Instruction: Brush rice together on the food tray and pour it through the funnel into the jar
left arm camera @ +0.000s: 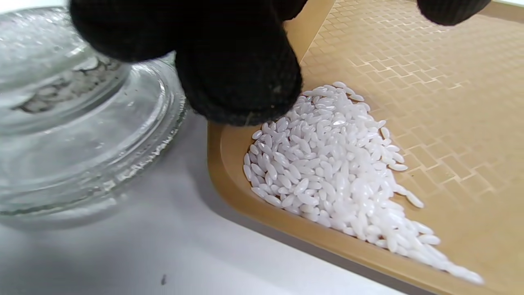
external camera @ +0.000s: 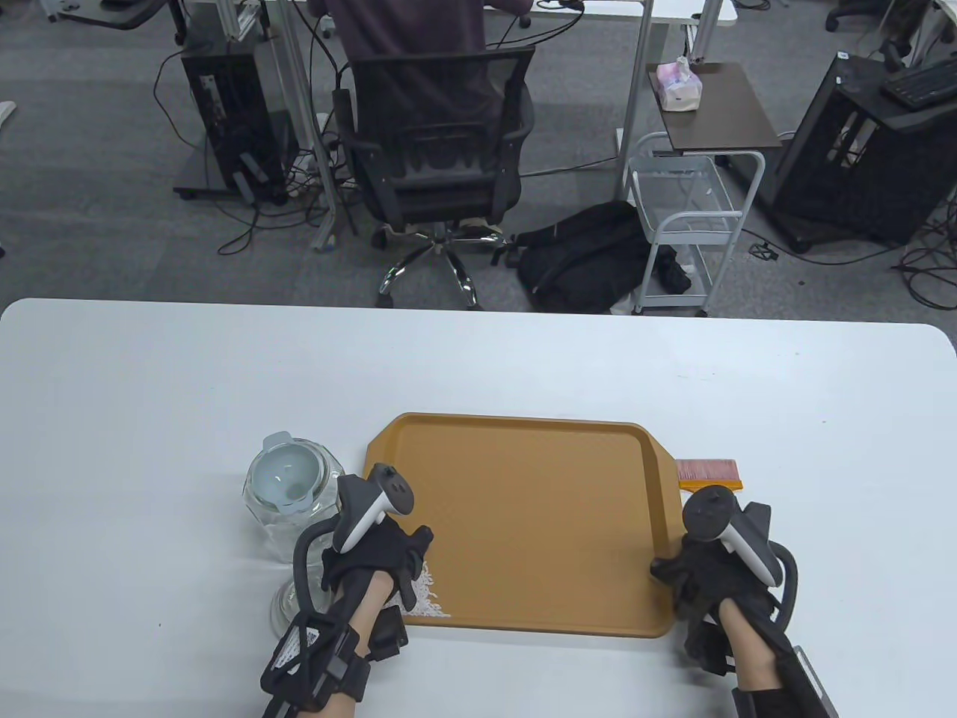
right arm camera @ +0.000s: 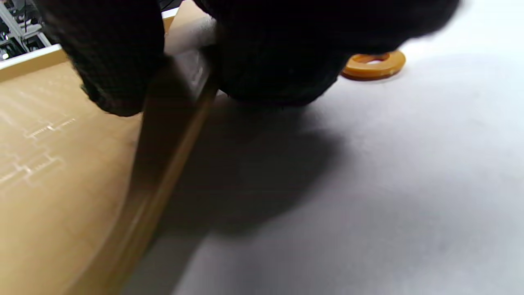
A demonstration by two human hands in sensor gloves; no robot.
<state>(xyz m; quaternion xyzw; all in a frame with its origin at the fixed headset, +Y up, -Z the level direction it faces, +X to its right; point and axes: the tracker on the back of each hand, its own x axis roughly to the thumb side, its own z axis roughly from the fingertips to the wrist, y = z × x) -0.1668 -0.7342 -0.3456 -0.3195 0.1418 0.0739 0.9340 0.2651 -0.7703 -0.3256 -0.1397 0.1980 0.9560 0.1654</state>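
**Rice gathered in the tray corner, both hands taking hold of the tray**

Two gloved hands are reaching in from the near edge of the white worktop (external camera: 149,389), one at each end of a tan food tray (external camera: 523,523) that is lying flat.

Left hand (external camera: 374,561) is sitting at the tray's near left corner, with its fingertips (left arm camera: 241,82) curling down onto the rim just above the rice. It appears to be gripping that edge, though the underside of the grasp is hidden.

Right hand (external camera: 699,580) is closing on the tray's near right edge; in the right wrist view one finger is lying over the inside of the rim and the others are sitting outside it, pinching the edge.

Rice (left arm camera: 335,164) is lying in one compact white pile in the near left corner of the tray, pressed against the rim, with a thin trail running along the near edge. No stray grains are showing elsewhere on the tray.

A clear glass jar (external camera: 295,516) is standing just left of the tray, close to the rice corner, with a pale funnel (external camera: 288,475) seated in its mouth. A brush (external camera: 709,473) is lying on the worktop just right of the tray, beyond the right hand.

Judging by this, the sweeping looks finished. Lifting, tilting and pouring the rice through the funnel are all still to come.
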